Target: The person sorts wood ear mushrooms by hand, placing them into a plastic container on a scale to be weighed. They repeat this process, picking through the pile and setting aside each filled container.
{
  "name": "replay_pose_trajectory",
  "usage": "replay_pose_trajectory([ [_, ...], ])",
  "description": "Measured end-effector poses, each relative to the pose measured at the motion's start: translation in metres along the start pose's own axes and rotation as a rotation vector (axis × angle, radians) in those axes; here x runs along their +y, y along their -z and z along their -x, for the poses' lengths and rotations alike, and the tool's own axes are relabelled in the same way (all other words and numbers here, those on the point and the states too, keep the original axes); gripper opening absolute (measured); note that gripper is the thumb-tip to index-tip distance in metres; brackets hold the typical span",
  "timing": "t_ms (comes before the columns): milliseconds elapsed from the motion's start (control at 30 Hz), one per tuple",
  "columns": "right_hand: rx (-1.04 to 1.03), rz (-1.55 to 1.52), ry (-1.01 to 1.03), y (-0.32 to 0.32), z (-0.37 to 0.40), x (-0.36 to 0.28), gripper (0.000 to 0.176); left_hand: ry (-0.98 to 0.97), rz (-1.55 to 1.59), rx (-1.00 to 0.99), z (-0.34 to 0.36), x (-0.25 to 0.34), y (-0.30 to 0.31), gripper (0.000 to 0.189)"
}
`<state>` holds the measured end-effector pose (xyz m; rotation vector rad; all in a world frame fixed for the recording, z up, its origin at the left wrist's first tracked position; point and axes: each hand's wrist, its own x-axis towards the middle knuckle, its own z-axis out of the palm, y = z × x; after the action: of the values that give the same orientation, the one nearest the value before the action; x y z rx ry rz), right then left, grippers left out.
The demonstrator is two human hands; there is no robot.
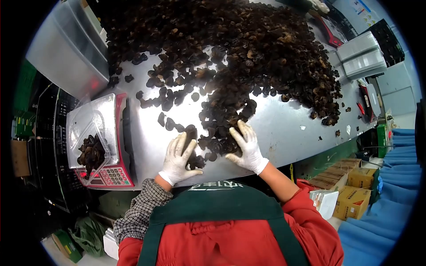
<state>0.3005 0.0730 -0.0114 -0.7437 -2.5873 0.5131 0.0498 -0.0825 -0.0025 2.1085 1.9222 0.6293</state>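
Observation:
My left hand, in a white glove, rests at the near edge of the pile with its fingers apart. Dark wood ear mushrooms lie against its fingertips and beside its thumb. My right hand, also gloved, has its fingers spread at the right side of the same small heap, fingertips touching the mushrooms. Between the two hands, loose pieces lie on the metal table. Left of my hands, a clear plastic tray with a clump of mushrooms sits on a red and white digital scale.
The large mushroom pile spreads across the far side of the table. A grey bin stands at the back left. Stacked white trays and another scale are on the right. Cardboard boxes sit below the table. A gloved hand of another person shows at the top right.

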Motion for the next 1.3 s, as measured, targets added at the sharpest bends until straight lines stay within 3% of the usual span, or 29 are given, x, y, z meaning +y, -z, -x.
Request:
replay_pose_trajectory([
  [167, 0.286, -0.049, -0.044, 0.019, -0.065, 0.01, 0.031, 0.004, 0.005, 0.042, 0.006, -0.009, -0.01, 0.113],
  [233, 0.108, 0.032, -0.069, 0.011, -0.087, 0.023, 0.022, 0.008, 0.008, 0.068, 0.007, -0.009, -0.011, 0.112],
  [333, -0.12, 0.148, -0.124, 0.004, -0.097, 0.032, 0.016, 0.0, 0.01, 0.095, 0.008, -0.009, -0.011, 0.113],
  [433, 0.153, -0.333, -0.239, 0.013, -0.099, 0.043, 0.015, -0.007, 0.025, 0.116, 0.006, -0.008, -0.011, 0.114],
  [500, 0.226, -0.669, -0.474, 0.027, -0.092, 0.044, 0.011, -0.013, 0.028, 0.121, 0.007, -0.007, -0.009, 0.114],
  [567, 0.223, -0.71, -0.659, 0.058, -0.076, 0.033, 0.012, -0.029, 0.041, 0.109, 0.007, -0.008, -0.009, 0.114],
  [700, 0.136, -0.502, -0.679, 0.135, 0.03, 0.027, 0.014, -0.057, 0.066, 0.119, 0.008, -0.01, -0.011, 0.115],
  [767, -0.207, -0.194, -0.972, 0.167, 0.094, 0.039, 0.023, -0.083, 0.039, 0.097, 0.006, -0.01, -0.012, 0.117],
  [833, -0.301, 0.383, -0.882, 0.167, 0.12, 0.022, 0.04, -0.136, 0.02, 0.08, 0.002, -0.013, -0.015, 0.122],
  [867, -0.114, 0.362, -0.773, 0.15, 0.118, 0.019, 0.056, -0.167, 0.019, 0.076, -0.005, -0.016, -0.014, 0.123],
  [900, -0.03, 0.115, -0.724, 0.133, 0.109, 0.019, 0.07, -0.126, 0.003, 0.056, -0.013, -0.017, -0.012, 0.121],
  [967, -0.062, 0.096, -0.484, 0.096, 0.061, 0.0, 0.095, -0.037, -0.036, 0.016, -0.031, -0.012, -0.002, 0.118],
  [1033, -0.121, -0.014, -0.499, 0.053, 0.02, -0.002, 0.111, 0.012, -0.053, -0.125, -0.049, -0.005, 0.011, 0.119],
  [1100, -0.029, -0.055, -0.202, 0.023, -0.004, -0.012, 0.106, -0.148, 0.056, -0.137, -0.056, -0.005, 0.012, 0.113],
  [1167, -0.107, -0.071, 0.014, 0.017, -0.016, -0.036, 0.106, -0.261, 0.084, -0.081, -0.051, -0.002, 0.0, 0.1],
  [1300, -0.051, 0.063, 0.141, -0.01, -0.026, -0.045, 0.083, -0.232, 0.032, 0.044, -0.041, 0.001, -0.019, 0.073],
])
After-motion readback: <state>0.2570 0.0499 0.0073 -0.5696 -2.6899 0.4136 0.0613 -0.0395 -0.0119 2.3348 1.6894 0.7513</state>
